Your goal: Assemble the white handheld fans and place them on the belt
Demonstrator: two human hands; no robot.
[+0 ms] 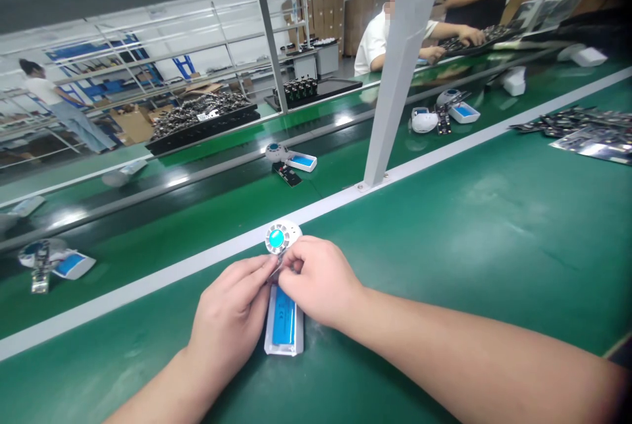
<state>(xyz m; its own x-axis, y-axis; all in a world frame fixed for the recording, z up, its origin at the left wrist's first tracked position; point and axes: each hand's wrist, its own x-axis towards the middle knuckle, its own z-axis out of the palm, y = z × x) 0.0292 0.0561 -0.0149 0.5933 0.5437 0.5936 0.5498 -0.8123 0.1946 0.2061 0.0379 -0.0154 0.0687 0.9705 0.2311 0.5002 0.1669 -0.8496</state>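
A white handheld device housing (299, 338) lies between my hands on the green bench, its long part toward me. A blue battery (284, 318) sits inside that part. At the far end, the round head carries a grey ring with a turquoise centre (276, 238). My left hand (234, 305) is closed along the left side of the housing, thumb and fingers at its neck. My right hand (320, 282) pinches at the same spot from the right, fingertips close to the left thumb. A thin shiny part shows between the fingertips; its kind is hidden.
A conveyor belt (197, 233) beyond the white rail (197, 259) carries several similar open housings (301, 160), some with circuit boards. A slanted white post (395, 75) rises from the rail. Circuit boards (587, 128) are piled at right. Co-workers (372, 45) are across the belt.
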